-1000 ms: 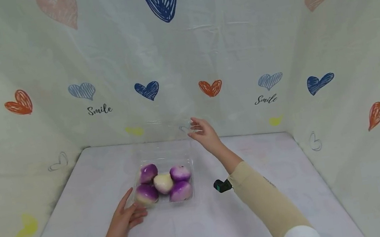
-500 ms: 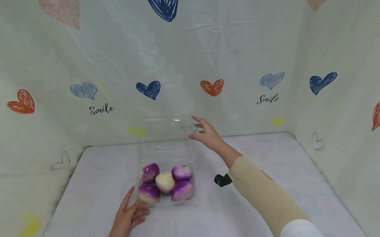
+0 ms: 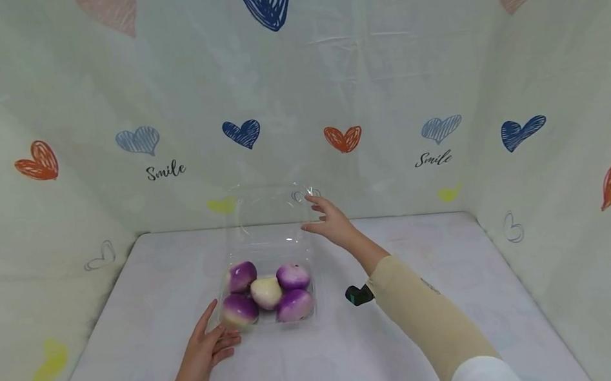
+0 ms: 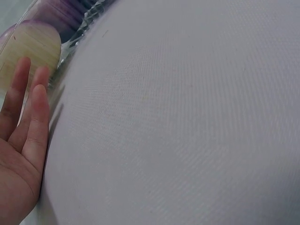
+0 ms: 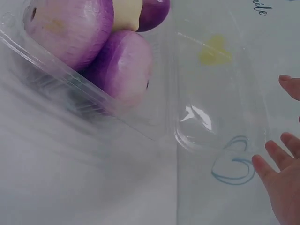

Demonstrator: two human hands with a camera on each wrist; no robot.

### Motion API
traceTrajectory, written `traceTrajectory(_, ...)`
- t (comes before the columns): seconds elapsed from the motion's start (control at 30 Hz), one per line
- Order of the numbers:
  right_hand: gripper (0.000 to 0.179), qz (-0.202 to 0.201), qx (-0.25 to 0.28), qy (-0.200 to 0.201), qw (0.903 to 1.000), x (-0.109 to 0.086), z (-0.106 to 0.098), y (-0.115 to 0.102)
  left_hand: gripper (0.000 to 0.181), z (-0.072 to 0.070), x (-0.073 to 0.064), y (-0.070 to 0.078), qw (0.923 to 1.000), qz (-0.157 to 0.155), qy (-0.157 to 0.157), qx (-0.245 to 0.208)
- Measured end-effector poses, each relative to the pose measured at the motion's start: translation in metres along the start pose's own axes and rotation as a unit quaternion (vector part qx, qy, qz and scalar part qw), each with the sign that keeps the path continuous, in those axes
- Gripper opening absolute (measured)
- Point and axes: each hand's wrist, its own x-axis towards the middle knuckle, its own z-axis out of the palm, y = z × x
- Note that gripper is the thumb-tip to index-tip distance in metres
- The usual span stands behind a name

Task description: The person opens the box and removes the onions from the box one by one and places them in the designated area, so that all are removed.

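Note:
A clear plastic clamshell container [image 3: 315, 280] sits on the table with its lid [image 3: 268, 215] raised at the back. Several purple-and-white turnips [image 3: 295, 305] lie inside it, and a pale one [image 3: 266, 293] is in the middle. My left hand [image 3: 206, 349] rests at the container's front left corner, fingers extended; in the left wrist view its fingertips [image 4: 40, 93] are beside a turnip [image 4: 33, 44] behind the plastic. At the lid's right edge is my right hand [image 3: 336, 222], thumb and fingers spread. Whether its fingers [image 5: 265, 168] touch the lid is hard to tell.
The white-covered table [image 3: 409, 345] ends at a back curtain [image 3: 383, 75] printed with hearts and the word Smile. Similar curtains stand at both sides. Black wrist camera mounts [image 3: 359, 295] show on both arms.
The lid's upper edge has shifted slightly upward in the head view, with changed glints. My right fingers have come a little lower along it. My left hand stays at the container's corner.

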Motion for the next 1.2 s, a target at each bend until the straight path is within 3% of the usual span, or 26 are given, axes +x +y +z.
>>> traceTrajectory(0.27, 0.068, -0.018, -0.008, -0.038, 0.9991, -0.018, 0.017, 0.004, 0.063, -0.004, -0.002, -0.001, 0.9999, 0.008, -0.012, -0.003)
traceTrajectory(0.67, 0.064, -0.057, 0.018, -0.094, 0.9937, -0.043, 0.047, 0.005, 0.065, -0.01, -0.008, -0.002, 0.9997, -0.017, 0.004, -0.015)
traceTrajectory(0.97, 0.062, -0.063, 0.014, -0.147, 0.987, -0.06, 0.065, 0.005, 0.065, -0.013, -0.018, -0.003, 0.9998, -0.013, 0.001, -0.012)
traceTrajectory(1.2, 0.061, -0.038, -0.007, -0.179, 0.9831, -0.075, 0.078, 0.01, 0.065, -0.016, -0.02, -0.004, 0.9998, -0.014, -0.005, -0.009)
